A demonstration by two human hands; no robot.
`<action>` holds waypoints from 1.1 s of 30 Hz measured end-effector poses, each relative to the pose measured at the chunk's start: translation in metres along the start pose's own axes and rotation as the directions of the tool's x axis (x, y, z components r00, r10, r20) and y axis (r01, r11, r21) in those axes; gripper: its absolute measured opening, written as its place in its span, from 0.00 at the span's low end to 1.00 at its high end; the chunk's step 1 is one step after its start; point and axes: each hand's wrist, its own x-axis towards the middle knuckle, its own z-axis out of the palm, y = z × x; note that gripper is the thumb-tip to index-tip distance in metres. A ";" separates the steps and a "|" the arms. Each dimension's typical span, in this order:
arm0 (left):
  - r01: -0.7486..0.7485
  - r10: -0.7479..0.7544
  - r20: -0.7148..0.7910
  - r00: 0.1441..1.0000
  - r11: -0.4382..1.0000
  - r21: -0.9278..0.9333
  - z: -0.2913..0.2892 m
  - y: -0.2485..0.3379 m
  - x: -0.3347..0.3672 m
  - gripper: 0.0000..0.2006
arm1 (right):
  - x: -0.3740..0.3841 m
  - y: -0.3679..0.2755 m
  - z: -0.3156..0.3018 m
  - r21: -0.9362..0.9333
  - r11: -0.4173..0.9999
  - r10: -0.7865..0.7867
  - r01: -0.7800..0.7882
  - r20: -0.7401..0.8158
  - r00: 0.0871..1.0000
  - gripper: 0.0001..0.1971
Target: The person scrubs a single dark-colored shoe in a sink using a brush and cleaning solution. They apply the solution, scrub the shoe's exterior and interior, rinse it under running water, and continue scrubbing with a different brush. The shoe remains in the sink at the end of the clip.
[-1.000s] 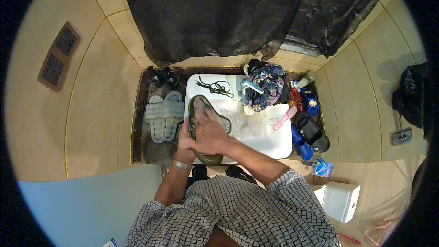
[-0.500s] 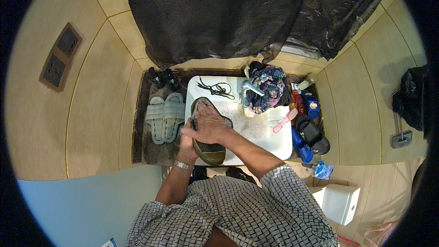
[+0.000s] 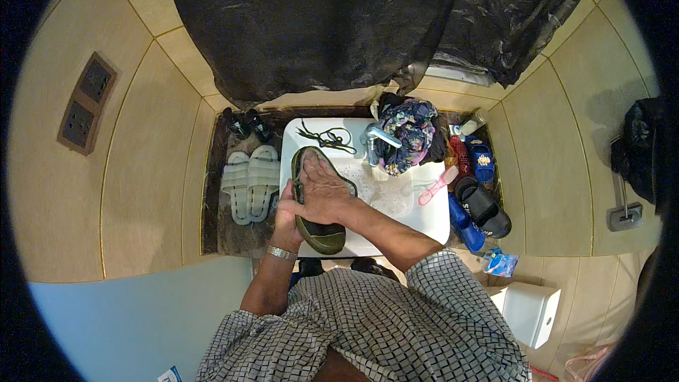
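Observation:
An olive-green shoe is tilted over the front left of the white sink. My left hand is closed round its left side. Flat across the shoe's upper lies my right hand, its fingers stretched toward the far end and its thumb reaching over the left side near my left hand. Whether the right fingertips go inside the shoe is hard to tell. Dark shoelaces lie loose on the sink's back left rim. Foamy water shows in the basin, and a pink brush rests on the right rim.
A silver tap stands at the back beside a bundled floral cloth. Pale slippers lie on the dark counter at left. Black slides, blue footwear and a bottle crowd the right. Black sheeting hangs behind.
The whole view has shifted slightly. Both hands stay on the shoe in nearly the same grip, with the right hand still flat over it.

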 end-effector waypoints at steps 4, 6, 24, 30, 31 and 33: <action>0.103 -0.094 0.116 0.989 0.992 -0.069 0.010 0.009 -0.004 0.28 | -0.043 -0.026 -0.036 0.041 0.999 -0.041 0.029 0.349 0.936 0.57; 0.181 -0.145 0.197 0.970 0.966 -0.183 0.009 0.006 0.000 0.29 | -0.049 -0.024 -0.030 0.094 0.994 -0.070 0.047 0.252 0.965 0.56; -0.128 0.147 -0.056 0.988 0.959 0.254 0.024 -0.060 -0.011 0.29 | -0.042 0.033 -0.013 0.206 0.978 0.015 -0.019 0.023 1.000 0.56; 0.185 -0.161 0.130 0.978 0.961 -0.207 0.012 -0.023 -0.009 0.29 | -0.076 -0.011 -0.021 0.159 0.986 -0.088 0.051 0.234 0.968 0.53; 0.163 -0.137 0.122 0.983 0.958 -0.235 0.008 -0.017 -0.009 0.29 | -0.071 -0.017 -0.017 0.144 0.989 -0.073 0.040 0.234 0.970 0.55; 0.121 -0.087 0.183 0.979 0.976 -0.181 0.001 -0.006 -0.011 0.27 | -0.055 -0.026 -0.006 0.115 0.993 -0.047 0.020 0.233 0.971 0.59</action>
